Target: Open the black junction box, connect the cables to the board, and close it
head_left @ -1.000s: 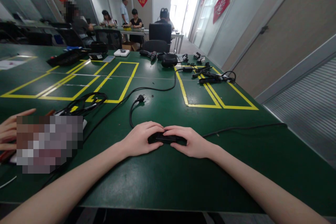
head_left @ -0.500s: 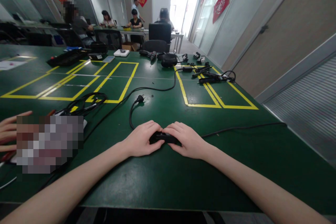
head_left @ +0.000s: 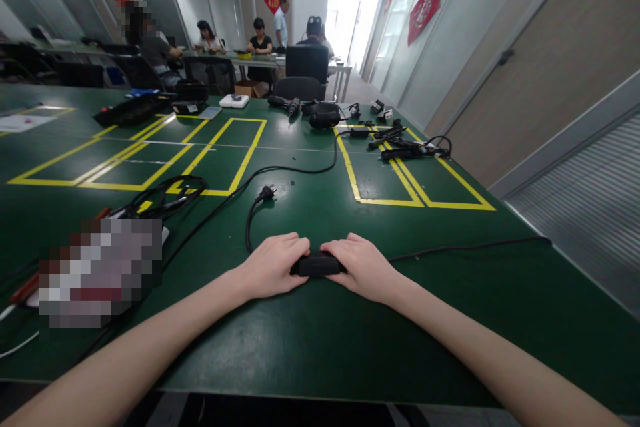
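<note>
Glass partitions (head_left: pixel 220 3) line the office behind our green table (head_left: pixel 250 353), with several people (head_left: pixel 260 42) gathered at a farther table. In the head view, we find a black block (head_left: pixel 319 265) near the front of our table, between our two hands. Our left hand (head_left: pixel 277 267) grasps its left end and our right hand (head_left: pixel 365 268) its right end, thumbs on the near side and fingers over the top and far side. The middle of the block lies exposed in the gap between the two grips, its long side running crosswise before us; whether it touches the table we cannot tell. Beyond our left hand, a black plug (head_left: pixel 267 193) lies on the table, its short cord curving back and passing out of sight behind that hand. From behind our right hand, a black cable (head_left: pixel 470 247) runs to the table's right edge. Farther off, we note yellow tape outlines (head_left: pixel 390 202) and a drill (head_left: pixel 293 107).
</note>
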Demonstrator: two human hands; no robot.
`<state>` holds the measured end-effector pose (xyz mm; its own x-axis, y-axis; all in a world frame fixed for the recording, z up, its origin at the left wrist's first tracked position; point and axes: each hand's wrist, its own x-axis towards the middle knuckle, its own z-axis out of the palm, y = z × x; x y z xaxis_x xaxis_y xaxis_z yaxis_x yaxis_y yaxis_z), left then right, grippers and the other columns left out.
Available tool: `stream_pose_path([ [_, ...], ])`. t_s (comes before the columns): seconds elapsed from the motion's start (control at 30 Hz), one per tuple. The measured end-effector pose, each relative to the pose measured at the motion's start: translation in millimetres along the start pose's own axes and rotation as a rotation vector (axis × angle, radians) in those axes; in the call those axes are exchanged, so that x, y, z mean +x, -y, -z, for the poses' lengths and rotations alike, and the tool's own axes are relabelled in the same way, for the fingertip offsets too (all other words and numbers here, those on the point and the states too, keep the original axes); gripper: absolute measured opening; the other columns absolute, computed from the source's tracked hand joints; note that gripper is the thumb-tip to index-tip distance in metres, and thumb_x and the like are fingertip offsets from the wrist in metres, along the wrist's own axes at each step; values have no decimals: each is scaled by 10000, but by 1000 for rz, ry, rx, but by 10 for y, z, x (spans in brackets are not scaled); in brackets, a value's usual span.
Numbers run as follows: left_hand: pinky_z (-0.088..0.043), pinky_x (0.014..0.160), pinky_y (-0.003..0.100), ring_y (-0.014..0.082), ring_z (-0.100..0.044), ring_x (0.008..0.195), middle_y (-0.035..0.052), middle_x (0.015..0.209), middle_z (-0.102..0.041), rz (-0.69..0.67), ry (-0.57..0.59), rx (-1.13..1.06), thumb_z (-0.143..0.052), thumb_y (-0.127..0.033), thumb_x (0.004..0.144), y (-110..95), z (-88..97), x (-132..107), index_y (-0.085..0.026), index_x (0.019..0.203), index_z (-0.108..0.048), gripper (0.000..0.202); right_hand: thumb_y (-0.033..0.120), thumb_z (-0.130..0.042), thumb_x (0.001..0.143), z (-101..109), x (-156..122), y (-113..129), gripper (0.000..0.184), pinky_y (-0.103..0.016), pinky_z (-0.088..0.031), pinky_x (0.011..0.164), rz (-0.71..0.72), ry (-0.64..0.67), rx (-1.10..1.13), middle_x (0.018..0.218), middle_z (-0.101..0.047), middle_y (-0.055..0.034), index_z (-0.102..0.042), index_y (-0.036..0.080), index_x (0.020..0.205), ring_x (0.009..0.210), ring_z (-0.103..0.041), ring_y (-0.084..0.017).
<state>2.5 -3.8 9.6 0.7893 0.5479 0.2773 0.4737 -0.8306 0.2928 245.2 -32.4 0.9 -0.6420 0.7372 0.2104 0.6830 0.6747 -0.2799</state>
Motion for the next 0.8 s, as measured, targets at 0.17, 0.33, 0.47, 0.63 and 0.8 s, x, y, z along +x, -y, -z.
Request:
stream_pose_path([
  [0.17,-434,629,288,195,-629,688,5,752,-644,-67,1,90,-615,-330,981,5,1,-12,-216,893,-522,171,419,-604,1043,29,-7,18,271,-354,-418,759,10,-6,5,927,-784,-99,-676,161,1081,827,-738,-243],
  [0.33,-462,661,306,206,-677,714,37,809,-705,-134,-9,147,-506,-437,1072,-1,24,-19,-180,1084,-596,273,468,-636,1023,76,-1,58,290,-342,-406,747,-39,34,43,867,-773,-63,-679,183,1001,773,-718,-219],
  [0.47,-458,658,309,199,-672,693,36,771,-689,-136,-9,125,-464,-478,1091,-4,42,-16,-178,995,-613,348,459,-674,991,100,-3,45,288,-350,-429,771,-29,24,51,933,-777,-76,-671,180,1063,806,-713,-225],
  [0.63,-458,666,310,199,-664,704,35,770,-673,-115,-15,104,-483,-489,1081,-2,42,-24,-179,973,-625,357,394,-641,1012,103,-29,14,244,-347,-427,762,65,-26,58,966,-759,-80,-643,175,1119,853,-707,-230],
  [0.8,-501,746,328,221,-687,829,73,922,-722,-117,-52,101,-513,-519,1061,1,22,-28,-165,1196,-639,399,396,-610,1031,88,-43,19,215,-347,-427,755,42,-22,35,911,-753,-73,-644,187,1073,804,-699,-225],
])
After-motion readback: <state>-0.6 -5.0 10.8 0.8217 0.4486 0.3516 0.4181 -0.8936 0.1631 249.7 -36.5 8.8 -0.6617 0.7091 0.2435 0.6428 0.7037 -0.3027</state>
